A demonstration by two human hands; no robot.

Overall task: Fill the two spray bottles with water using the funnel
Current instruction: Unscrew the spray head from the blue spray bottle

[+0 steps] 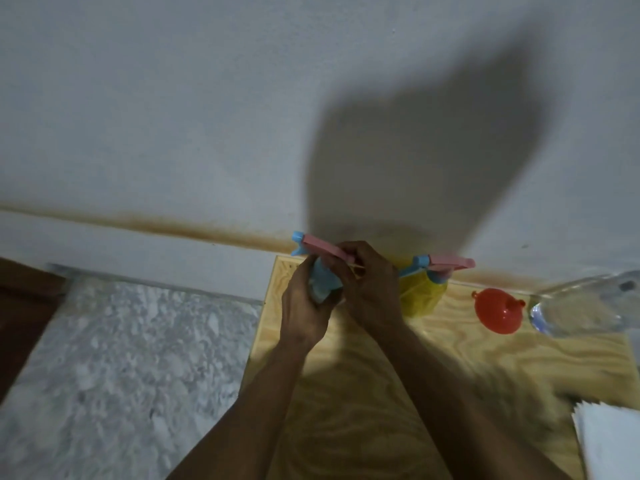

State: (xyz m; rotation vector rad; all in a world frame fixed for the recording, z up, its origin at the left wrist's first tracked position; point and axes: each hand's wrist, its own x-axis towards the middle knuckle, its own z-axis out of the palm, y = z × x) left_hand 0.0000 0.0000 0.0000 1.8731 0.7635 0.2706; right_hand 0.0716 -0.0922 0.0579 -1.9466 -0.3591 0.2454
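Observation:
At the far left corner of the wooden table (433, 358), both my hands hold one spray bottle's pink and blue trigger head (313, 249). My left hand (304, 306) wraps the blue collar and the bottle's neck from below. My right hand (367, 282) grips the pink top. That bottle's body is hidden by my hands. A second spray bottle (424, 294), yellow with the same pink and blue head, stands just to the right, partly behind my right hand. The red funnel (498, 310) lies on the table further right.
A clear plastic water bottle (585, 303) lies at the right edge past the funnel. White paper (613, 441) sits at the table's near right corner. A white wall rises right behind the table. Marbled floor (121, 358) shows to the left.

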